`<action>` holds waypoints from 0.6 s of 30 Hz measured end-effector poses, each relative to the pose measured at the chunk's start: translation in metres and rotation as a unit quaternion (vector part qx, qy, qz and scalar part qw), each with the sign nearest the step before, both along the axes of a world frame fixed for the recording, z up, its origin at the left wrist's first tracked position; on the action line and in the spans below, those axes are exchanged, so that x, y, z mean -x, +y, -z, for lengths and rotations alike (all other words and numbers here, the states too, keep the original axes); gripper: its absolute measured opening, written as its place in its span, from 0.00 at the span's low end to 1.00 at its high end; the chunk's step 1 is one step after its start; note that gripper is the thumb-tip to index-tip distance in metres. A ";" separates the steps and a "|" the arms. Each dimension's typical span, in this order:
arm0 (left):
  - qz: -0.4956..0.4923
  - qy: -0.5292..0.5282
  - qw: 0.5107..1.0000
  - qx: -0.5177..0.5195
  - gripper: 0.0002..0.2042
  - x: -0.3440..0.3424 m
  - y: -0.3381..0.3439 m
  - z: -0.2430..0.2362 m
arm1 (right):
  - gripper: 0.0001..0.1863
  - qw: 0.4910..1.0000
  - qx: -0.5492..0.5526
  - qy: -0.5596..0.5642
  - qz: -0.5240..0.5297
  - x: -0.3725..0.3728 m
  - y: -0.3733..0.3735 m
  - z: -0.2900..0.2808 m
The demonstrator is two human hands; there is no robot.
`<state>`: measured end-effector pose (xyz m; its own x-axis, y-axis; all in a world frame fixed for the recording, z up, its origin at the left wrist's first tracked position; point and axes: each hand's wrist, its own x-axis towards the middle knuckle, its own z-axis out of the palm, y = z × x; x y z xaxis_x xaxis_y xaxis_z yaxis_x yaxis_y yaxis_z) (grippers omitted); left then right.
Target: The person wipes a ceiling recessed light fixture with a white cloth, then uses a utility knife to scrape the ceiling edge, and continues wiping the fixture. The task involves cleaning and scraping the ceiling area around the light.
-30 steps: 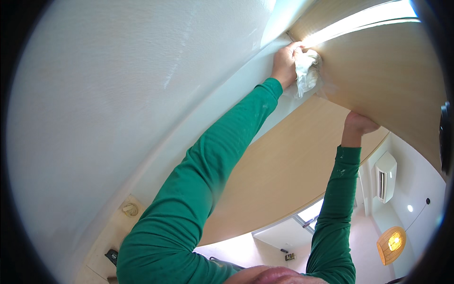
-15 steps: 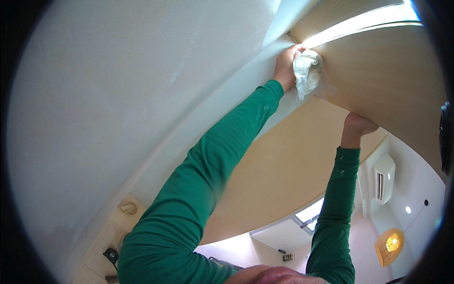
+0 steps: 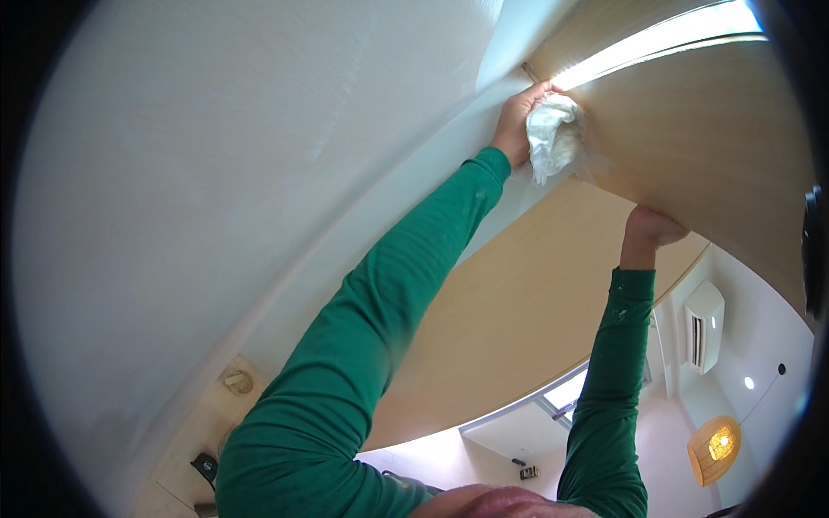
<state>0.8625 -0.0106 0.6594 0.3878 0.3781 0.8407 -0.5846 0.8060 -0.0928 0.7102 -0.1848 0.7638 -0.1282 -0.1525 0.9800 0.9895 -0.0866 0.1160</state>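
My left hand (image 3: 516, 126) is raised into the corner where a white wall strip meets a pale wooden panel (image 3: 691, 129). Its fingers are closed on a crumpled white cloth (image 3: 553, 135), which hangs against the strip and the panel's near end. Above it, a bright gap of light runs along the panel. My right hand (image 3: 652, 231) is up at the panel's lower edge, touching it. The fingers of that hand are hidden behind the edge. Both arms wear green sleeves with pale specks near the cuffs.
A large white wall (image 3: 216, 173) fills the left side. Below the hands spans a second wooden surface (image 3: 501, 302). A round dial (image 3: 237, 381) and a black tape-measure-like object (image 3: 205, 467) are at lower left. Beyond the right arm are an air conditioner (image 3: 704, 328) and a woven hanging lamp (image 3: 715, 451).
The left hand and the cloth have shifted slightly to the left along the corner. My right hand stays at the panel's edge.
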 end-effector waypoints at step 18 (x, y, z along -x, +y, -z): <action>0.269 0.162 0.949 -0.015 0.17 0.018 0.023 -0.017 | 0.27 1.000 0.023 0.016 -0.008 -0.007 -0.015 -0.003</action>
<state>0.8443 0.0126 0.6761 0.7576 0.0301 0.6520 -0.0816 0.9955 0.0488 0.7172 -0.2002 0.7666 -0.0942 -0.1100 0.9895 0.9940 -0.0656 0.0873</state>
